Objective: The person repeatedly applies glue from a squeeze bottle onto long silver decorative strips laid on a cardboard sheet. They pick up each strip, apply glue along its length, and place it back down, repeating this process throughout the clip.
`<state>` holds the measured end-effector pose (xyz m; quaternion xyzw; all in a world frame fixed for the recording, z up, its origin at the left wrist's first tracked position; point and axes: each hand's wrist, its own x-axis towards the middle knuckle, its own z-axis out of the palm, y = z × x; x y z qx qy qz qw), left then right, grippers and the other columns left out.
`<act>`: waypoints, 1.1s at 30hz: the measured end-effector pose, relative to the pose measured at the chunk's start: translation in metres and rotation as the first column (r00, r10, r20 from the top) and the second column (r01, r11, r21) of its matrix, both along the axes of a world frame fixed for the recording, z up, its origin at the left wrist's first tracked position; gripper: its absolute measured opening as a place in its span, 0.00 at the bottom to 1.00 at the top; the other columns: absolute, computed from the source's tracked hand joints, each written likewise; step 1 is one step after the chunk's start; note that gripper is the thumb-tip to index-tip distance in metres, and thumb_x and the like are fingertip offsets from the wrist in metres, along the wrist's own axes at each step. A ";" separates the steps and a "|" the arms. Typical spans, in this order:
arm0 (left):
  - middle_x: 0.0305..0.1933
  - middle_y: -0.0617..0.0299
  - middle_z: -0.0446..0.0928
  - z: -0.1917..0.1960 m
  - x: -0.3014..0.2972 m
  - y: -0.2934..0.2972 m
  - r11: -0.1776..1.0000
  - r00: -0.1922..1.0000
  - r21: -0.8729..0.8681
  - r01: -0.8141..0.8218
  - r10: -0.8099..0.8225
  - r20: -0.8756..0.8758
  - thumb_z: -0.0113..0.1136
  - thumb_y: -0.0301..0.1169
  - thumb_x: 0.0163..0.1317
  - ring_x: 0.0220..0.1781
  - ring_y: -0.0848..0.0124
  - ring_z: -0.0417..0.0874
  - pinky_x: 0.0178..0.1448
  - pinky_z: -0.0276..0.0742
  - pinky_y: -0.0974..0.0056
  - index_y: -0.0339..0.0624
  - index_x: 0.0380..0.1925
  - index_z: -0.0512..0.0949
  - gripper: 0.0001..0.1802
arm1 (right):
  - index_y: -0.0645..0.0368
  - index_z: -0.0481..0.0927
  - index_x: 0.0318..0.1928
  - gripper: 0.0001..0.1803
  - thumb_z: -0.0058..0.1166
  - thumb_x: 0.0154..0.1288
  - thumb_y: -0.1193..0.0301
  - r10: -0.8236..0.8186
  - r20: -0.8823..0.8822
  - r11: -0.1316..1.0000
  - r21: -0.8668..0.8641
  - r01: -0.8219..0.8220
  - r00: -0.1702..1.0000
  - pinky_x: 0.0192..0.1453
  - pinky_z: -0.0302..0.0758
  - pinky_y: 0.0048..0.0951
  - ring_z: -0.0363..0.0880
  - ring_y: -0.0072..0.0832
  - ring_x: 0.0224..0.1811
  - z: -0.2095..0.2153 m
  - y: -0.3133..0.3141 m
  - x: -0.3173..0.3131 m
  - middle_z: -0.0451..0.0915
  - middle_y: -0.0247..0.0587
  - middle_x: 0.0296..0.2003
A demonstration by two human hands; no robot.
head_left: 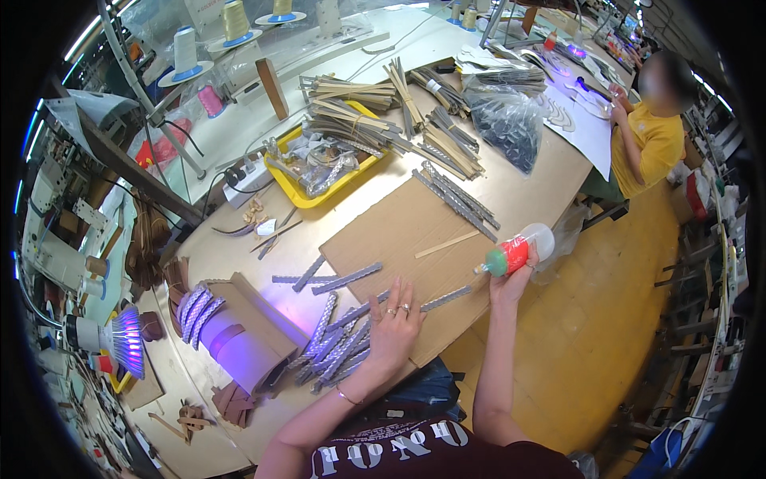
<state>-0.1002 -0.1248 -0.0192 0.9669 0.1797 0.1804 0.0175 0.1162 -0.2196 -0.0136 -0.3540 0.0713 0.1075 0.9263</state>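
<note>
My left hand [396,321] lies with its fingers stretched out over a grey braided strip at the near edge of a cardboard sheet [383,223]. One end of that braided strip [447,298] sticks out to the right of the fingers. In my right hand [513,281] is a squeeze bottle [517,252] with a red band and a green top, tilted so its nozzle points left above the cardboard. Beside my left wrist lies a loose pile of braided strips [329,351]. More braided strips [456,199] rest along the cardboard's far right side, near a thin tan strip [445,244].
A yellow tray [297,191] of wrapped pieces stands beyond the cardboard, with bundled strips [351,116] behind. A lit lamp [124,342] shines on a rolled brown piece [247,339] at left. A clear bag [507,120] and a co-worker in yellow [654,152] are far right.
</note>
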 end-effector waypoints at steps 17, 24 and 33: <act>0.64 0.56 0.72 0.082 -0.095 0.020 0.937 0.962 -0.228 -0.266 0.275 0.007 0.66 0.32 0.57 0.73 0.55 0.62 0.75 0.43 0.44 0.46 0.47 0.81 0.16 | 0.57 0.70 0.48 0.23 0.51 0.67 0.50 0.052 0.024 0.998 0.020 -0.053 0.998 0.39 0.79 0.29 0.78 0.26 0.34 -0.011 -0.009 0.000 0.77 0.36 0.34; 0.66 0.50 0.68 0.051 0.075 0.072 0.961 0.967 -0.112 0.252 -0.244 0.079 0.57 0.27 0.60 0.71 0.56 0.63 0.78 0.45 0.46 0.45 0.56 0.74 0.22 | 0.56 0.70 0.48 0.22 0.49 0.68 0.51 0.027 -0.009 0.999 0.042 -0.027 1.000 0.38 0.79 0.29 0.79 0.26 0.34 -0.015 -0.008 0.001 0.77 0.35 0.34; 0.69 0.53 0.65 0.033 0.189 0.094 0.836 0.866 0.252 0.488 -0.427 -0.261 0.49 0.30 0.63 0.75 0.61 0.58 0.80 0.36 0.44 0.46 0.52 0.78 0.18 | 0.58 0.70 0.50 0.21 0.47 0.70 0.54 -0.015 0.016 1.000 -0.016 0.015 1.000 0.41 0.78 0.29 0.78 0.25 0.36 -0.013 -0.004 -0.002 0.77 0.35 0.36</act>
